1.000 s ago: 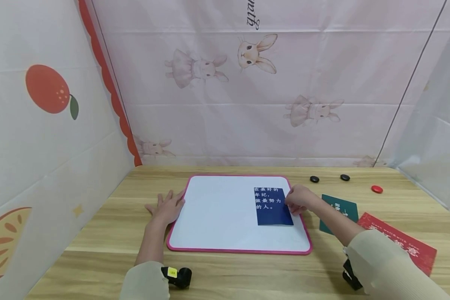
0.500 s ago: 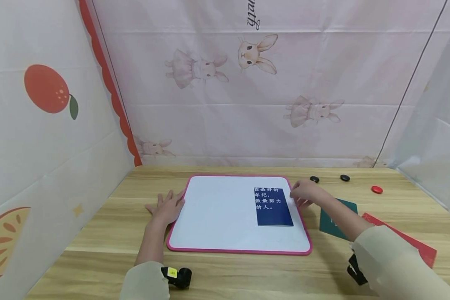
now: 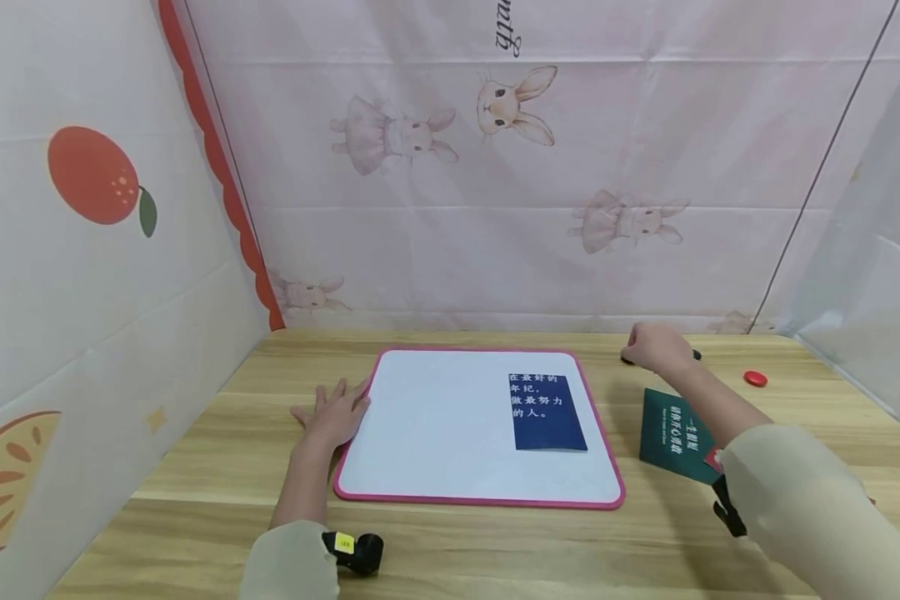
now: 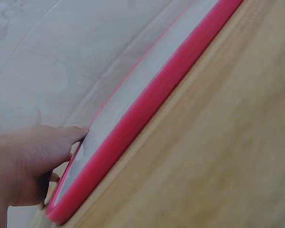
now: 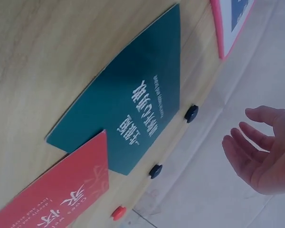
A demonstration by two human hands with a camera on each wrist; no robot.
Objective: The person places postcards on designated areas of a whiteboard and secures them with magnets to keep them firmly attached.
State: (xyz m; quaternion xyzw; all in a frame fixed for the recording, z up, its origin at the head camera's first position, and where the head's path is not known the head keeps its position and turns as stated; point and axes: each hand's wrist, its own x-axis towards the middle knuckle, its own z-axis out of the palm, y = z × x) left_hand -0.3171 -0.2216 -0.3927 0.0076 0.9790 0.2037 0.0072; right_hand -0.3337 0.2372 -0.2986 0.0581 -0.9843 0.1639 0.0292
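Note:
A whiteboard (image 3: 435,425) with a pink frame lies flat on the table, a dark blue card (image 3: 549,429) with white writing on its right part. My left hand (image 3: 335,419) rests at the board's left edge, fingers spread; in the left wrist view its thumb touches the pink rim (image 4: 142,107). Above the far right of the table, my right hand (image 3: 658,348) holds nothing, its fingers loosely bent in the right wrist view. It is nearest to two round black magnets (image 5: 191,114), which it partly covers in the head view.
Right of the board lie a green card (image 3: 671,437) and a red card (image 5: 61,190) overlapping it, the latter mostly hidden by my sleeve in the head view. A red magnet (image 3: 755,378) sits farther right. Printed sheets (image 3: 450,250) wall the table.
My right hand has left the blue card's right edge and moved right and away from me, over the black magnets. The blue card and left hand stay in place.

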